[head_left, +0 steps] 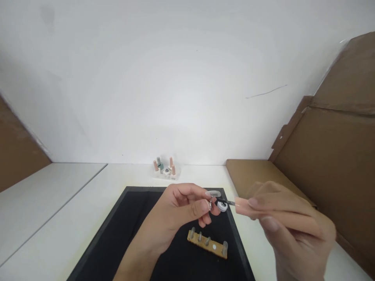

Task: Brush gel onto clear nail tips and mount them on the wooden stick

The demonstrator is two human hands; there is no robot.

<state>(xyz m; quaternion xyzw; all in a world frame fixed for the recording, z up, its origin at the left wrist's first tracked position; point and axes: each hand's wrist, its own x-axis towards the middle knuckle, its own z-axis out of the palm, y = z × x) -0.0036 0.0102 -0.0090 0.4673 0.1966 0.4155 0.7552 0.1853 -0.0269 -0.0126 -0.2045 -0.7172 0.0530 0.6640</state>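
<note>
My left hand pinches a small metallic stand between thumb and fingers, and a clear false nail sits at its top end. In my right hand is a nail polish brush, gripped by its peach-coloured cap. The brush's dark bristle end points left and reaches just under the false nail; whether they touch I cannot tell. Below the hands lies a wooden strip with several short pegs, and clear nail tips stand at its two ends. A small round white pot shows behind the brush.
A black mat with a raised frame covers the middle of the white table. Behind it stands a clear tray with several nail polish bottles, peach and green capped. Cardboard panels rise on the right, and another brown panel on the left.
</note>
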